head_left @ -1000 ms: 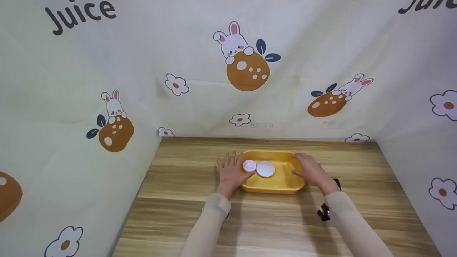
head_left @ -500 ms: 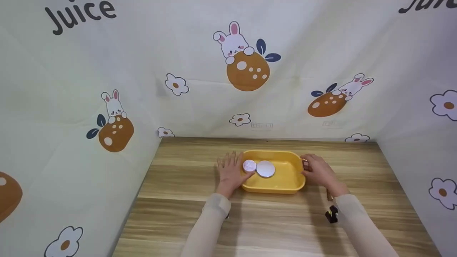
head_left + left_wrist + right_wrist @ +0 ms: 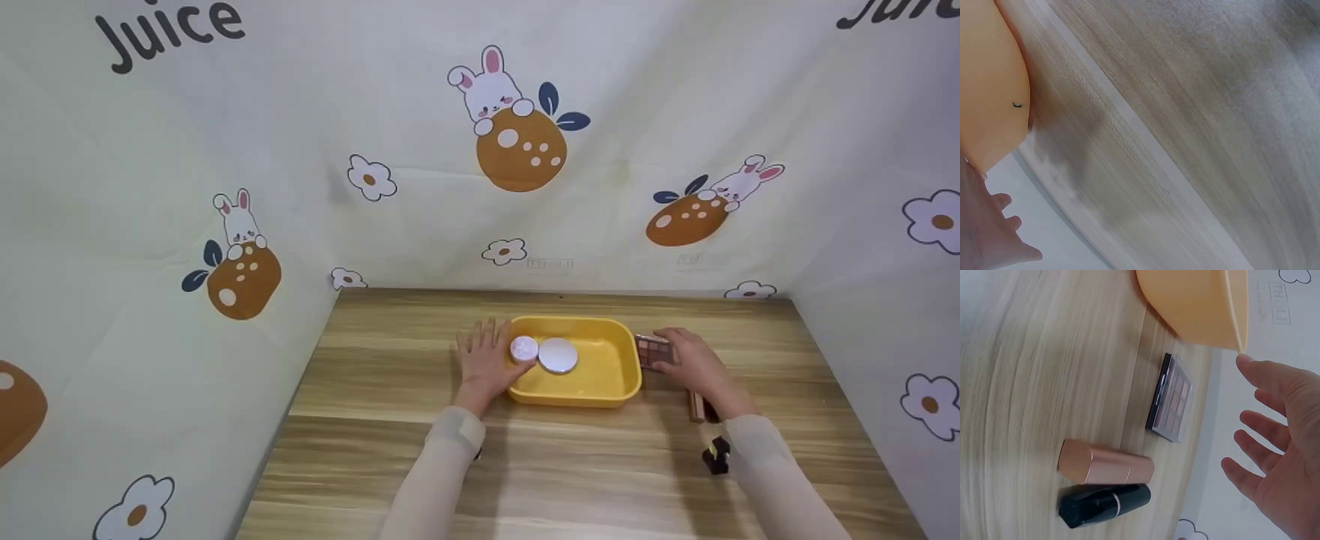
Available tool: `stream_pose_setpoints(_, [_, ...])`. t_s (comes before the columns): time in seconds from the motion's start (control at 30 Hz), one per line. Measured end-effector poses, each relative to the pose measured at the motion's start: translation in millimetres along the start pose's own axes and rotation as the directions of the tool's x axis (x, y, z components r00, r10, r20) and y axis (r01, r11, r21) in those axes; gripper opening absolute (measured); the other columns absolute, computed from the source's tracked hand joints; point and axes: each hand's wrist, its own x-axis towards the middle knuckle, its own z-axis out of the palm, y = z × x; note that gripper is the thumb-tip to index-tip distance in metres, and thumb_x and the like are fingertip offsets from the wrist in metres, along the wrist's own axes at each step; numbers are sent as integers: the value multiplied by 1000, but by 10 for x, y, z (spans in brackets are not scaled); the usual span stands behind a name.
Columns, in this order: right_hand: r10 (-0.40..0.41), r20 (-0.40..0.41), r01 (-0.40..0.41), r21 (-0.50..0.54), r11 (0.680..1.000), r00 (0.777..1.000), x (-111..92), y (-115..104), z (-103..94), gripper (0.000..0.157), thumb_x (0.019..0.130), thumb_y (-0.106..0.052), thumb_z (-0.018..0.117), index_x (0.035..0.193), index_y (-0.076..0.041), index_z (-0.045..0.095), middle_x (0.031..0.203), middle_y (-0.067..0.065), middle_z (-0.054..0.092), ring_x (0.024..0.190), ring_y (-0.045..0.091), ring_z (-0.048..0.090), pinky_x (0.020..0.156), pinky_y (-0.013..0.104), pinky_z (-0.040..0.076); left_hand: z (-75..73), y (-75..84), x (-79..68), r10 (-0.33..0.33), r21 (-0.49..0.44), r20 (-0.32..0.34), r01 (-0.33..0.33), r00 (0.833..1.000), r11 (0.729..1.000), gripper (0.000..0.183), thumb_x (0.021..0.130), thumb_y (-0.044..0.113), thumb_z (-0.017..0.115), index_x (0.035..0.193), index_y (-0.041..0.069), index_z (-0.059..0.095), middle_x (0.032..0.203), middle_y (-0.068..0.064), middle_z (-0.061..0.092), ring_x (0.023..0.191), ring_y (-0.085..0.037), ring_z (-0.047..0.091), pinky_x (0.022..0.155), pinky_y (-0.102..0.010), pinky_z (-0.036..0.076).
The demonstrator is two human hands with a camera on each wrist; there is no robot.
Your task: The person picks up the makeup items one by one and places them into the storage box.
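My left hand point(image 3: 484, 364) rests at the left rim of a yellow plastic bin point(image 3: 574, 399), fingers spread and straight, thumb reaching over the rim. Inside that bin lie a small round jar point(image 3: 524, 349) with a pale marbled lid and a larger white round compact point(image 3: 558, 355), side by side. Just right of the bin, my right hand point(image 3: 697, 367) hovers over an eyeshadow palette point(image 3: 652, 352) with a clear lid. The right wrist view shows the fingers of this hand loosely extended, apart from the palette point(image 3: 1172, 402) below, with nothing held.
Near the right wrist, a rose-gold lipstick tube point(image 3: 1106, 464) and a black lipstick tube point(image 3: 1105, 505) lie side by side on the wooden table point(image 3: 375, 450). Printed cloth walls point(image 3: 405, 225) enclose its back and sides. A black piece point(image 3: 716, 455) sits at the right cuff.
My right hand has moved right, away from the bin's right rim and over to the palette, which has come into view. The left hand, bin, jar and compact have stayed put.
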Motion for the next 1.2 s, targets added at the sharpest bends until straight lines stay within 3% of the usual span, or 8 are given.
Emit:
stream_pose_setpoints(0.4, [78, 47, -79, 9, 997, 996, -158, 197, -53, 55, 90, -10, 70, 138, 8, 49, 141, 36, 47, 130, 56, 43, 107, 68, 36, -12, 5, -13, -4, -13, 3, 4, 1000, 1000, 94, 85, 78, 48, 159, 25, 26, 166, -9, 25, 154, -35, 20, 121, -66, 14])
stream_pose_setpoints(1.2, [63, 33, -64, 21, 998, 997, -472, 527, 17, 54, 89, -6, 71, 133, 16, 49, 132, 41, 49, 121, 60, 47, 101, 68, 40, 18, 6, 1, -8, 12, -15, 8, 1000, 1000, 95, 84, 80, 47, 159, 26, 27, 165, -9, 28, 154, -34, 22, 120, -66, 15])
